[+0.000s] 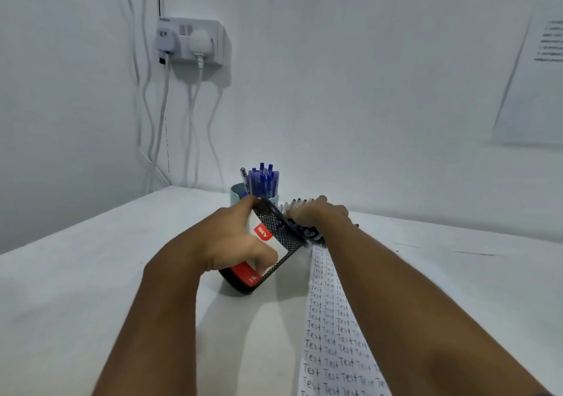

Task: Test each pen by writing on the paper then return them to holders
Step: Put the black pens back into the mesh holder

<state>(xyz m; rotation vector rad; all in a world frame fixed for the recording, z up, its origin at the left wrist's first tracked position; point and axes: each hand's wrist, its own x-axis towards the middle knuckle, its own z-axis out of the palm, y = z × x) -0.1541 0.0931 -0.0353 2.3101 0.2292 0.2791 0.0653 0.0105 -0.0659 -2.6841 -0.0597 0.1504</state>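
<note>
A black mesh pen holder [275, 228] with a red and white label is tipped over to the right on the white table. My left hand [231, 240] grips its side, thumb across the label. At the holder's mouth my right hand [316, 213] closes over a bundle of black pens [297, 204], whose ends stick out past the fingers. Behind stands a light blue holder [239, 193] full of blue pens [263, 179]. A sheet of paper [332, 328] covered with the handwritten word "Test" lies under my right forearm.
The white table [91, 273] meets the wall just behind the holders. A wall socket [190, 42] with plugs and hanging white cables is at the upper left. A printed sheet [545, 60] hangs on the wall at the right.
</note>
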